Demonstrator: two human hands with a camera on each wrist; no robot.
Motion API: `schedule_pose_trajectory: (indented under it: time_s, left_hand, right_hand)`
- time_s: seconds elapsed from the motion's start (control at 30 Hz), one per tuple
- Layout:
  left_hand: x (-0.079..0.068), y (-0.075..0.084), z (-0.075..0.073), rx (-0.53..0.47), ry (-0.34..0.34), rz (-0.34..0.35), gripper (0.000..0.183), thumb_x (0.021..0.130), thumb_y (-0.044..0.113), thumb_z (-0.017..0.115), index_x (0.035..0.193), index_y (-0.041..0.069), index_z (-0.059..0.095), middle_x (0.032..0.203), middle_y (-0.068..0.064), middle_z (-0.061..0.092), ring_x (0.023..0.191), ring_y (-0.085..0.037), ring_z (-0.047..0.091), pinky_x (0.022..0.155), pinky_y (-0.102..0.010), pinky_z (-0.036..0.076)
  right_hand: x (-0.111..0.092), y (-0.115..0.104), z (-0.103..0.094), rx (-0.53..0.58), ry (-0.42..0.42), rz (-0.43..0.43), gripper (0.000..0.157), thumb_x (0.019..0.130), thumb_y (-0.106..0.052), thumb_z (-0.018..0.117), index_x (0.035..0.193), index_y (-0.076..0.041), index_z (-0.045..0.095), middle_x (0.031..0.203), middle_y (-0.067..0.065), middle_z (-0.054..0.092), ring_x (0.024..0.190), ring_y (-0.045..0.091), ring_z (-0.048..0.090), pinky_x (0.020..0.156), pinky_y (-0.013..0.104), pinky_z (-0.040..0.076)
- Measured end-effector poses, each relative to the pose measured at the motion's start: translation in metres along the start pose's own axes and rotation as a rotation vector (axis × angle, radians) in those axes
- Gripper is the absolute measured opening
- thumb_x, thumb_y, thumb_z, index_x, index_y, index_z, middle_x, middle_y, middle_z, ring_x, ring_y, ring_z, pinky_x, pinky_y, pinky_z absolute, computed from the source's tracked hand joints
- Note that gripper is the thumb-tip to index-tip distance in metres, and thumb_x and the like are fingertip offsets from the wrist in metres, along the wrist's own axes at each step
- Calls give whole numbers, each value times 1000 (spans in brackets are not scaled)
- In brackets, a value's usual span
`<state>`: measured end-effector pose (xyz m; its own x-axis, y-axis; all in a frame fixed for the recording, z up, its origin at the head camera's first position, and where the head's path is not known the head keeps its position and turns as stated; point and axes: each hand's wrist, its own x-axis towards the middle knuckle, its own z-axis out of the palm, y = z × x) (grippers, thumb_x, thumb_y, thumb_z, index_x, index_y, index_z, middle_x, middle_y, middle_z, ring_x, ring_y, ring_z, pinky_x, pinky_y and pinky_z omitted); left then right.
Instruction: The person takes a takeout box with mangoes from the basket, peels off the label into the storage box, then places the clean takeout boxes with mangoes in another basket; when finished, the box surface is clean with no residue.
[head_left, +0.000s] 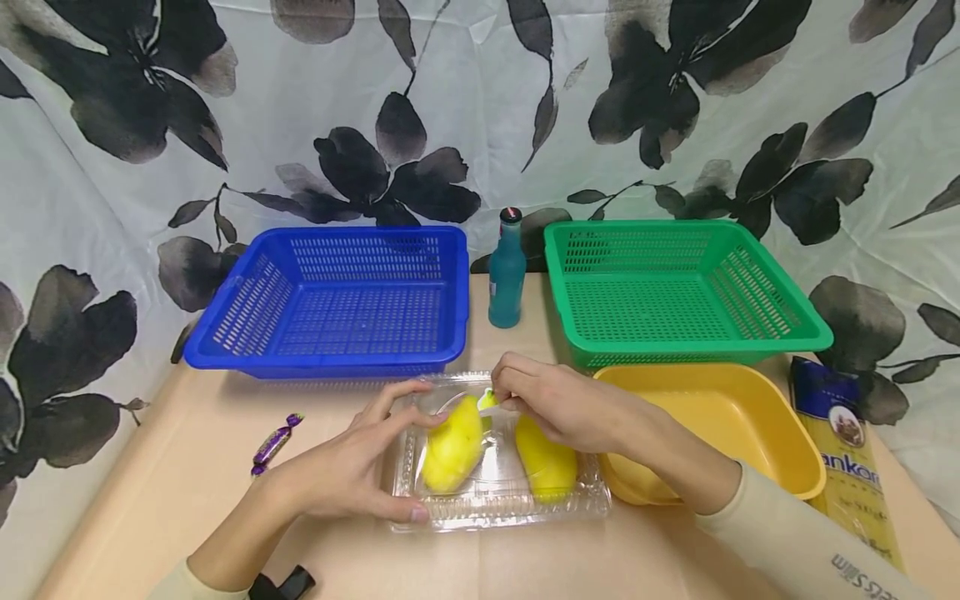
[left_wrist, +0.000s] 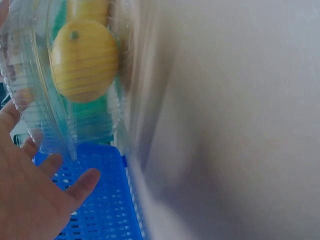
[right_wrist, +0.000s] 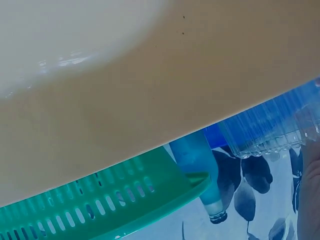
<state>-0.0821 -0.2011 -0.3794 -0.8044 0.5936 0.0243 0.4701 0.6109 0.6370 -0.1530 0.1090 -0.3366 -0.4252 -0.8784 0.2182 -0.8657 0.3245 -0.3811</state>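
Note:
Two yellow mangoes sit side by side in a clear plastic container on the table. My left hand spreads its fingers over the container's left side, the thumb at the near left corner and a fingertip by the left mango. My right hand reaches over the container's far half and pinches a small white and lime-green piece between the mangoes; I cannot tell what it is. The left wrist view shows a mango through the clear wall, with the left hand's fingers apart beside it.
Behind stand a blue basket, a blue-green bottle and a green basket. A yellow tub sits right of the container, a pasta packet beyond it. To the left lies a purple wrapped candy; a black object is at the near edge.

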Motion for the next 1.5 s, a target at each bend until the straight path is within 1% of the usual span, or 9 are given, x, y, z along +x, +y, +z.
schedule_pose_trajectory:
  time_s: [0.23, 0.37, 0.6, 0.7, 0.9, 1.07, 1.3, 1.4, 1.5]
  left_hand:
    - [3, -2, -1, -24, 1, 9, 89, 71, 59, 89, 145, 34, 48, 172, 9, -3, 156, -36, 11, 111, -74, 31]
    - [5, -2, -2, -16, 9, 9, 108, 68, 59, 91, 157, 35, 35, 171, 3, 0, 156, -36, 12, 110, -74, 31]
    - [8, -3, -2, -22, -7, -63, 134, 61, 66, 91, 165, 36, 12, 169, -6, 7, 154, -41, 14, 110, -77, 26]
    - [8, -4, -2, -14, -13, -82, 136, 59, 68, 90, 165, 38, 11, 168, -4, 9, 153, -42, 17, 109, -81, 23]
    - [8, -6, -2, -61, -27, -88, 136, 60, 64, 92, 165, 38, 11, 167, -1, 8, 150, -44, 23, 107, -78, 31]
    - [8, -8, 0, -66, -22, -87, 136, 59, 64, 92, 165, 37, 12, 167, -1, 9, 151, -44, 22, 108, -78, 29]
    - [7, -7, 0, -46, -14, -97, 135, 58, 68, 91, 164, 41, 11, 166, -1, 11, 148, -45, 26, 106, -79, 31]
    - [8, -6, 0, -42, -15, -95, 135, 59, 68, 91, 165, 41, 12, 167, -1, 11, 148, -45, 26, 106, -79, 30]
    - [7, -7, 0, -30, -16, -92, 134, 60, 68, 90, 165, 39, 12, 167, 0, 10, 148, -46, 26, 106, -78, 32]
  right_hand:
    - [0, 1, 0, -4, -1, -10, 14, 102, -2, 59, 106, -14, 55, 106, -5, 51, 97, 9, 54, 85, 18, 52]
    - [-1, 1, -1, -1, 2, -21, 13, 102, -2, 59, 105, -15, 54, 106, -5, 51, 97, 10, 54, 84, 18, 52]
    - [-1, 2, -1, 5, 8, -48, 11, 102, -3, 59, 105, -13, 55, 105, -4, 52, 97, 10, 54, 82, 18, 50]
    - [-1, 3, -1, 10, 11, -51, 10, 103, -4, 58, 106, -13, 55, 105, -4, 52, 97, 10, 54, 83, 18, 51]
    - [-2, 4, -1, 10, 25, -42, 12, 103, -1, 57, 106, -13, 55, 106, -3, 54, 97, 10, 54, 87, 20, 52]
    - [-1, 4, -1, -3, 38, -33, 11, 103, -2, 56, 106, -13, 55, 106, -2, 55, 98, 11, 54, 89, 21, 52]
    - [-1, 6, 1, 60, 67, -23, 11, 103, 0, 56, 107, -10, 55, 115, 3, 61, 123, 19, 63, 101, 29, 53]
    - [-1, 7, 3, 66, 99, -29, 11, 104, 0, 54, 105, -10, 53, 113, 3, 60, 119, 18, 63, 100, 29, 54]
    - [0, 6, 0, 98, 198, -37, 12, 103, 3, 53, 102, -9, 50, 106, 3, 57, 113, 20, 65, 92, 26, 56]
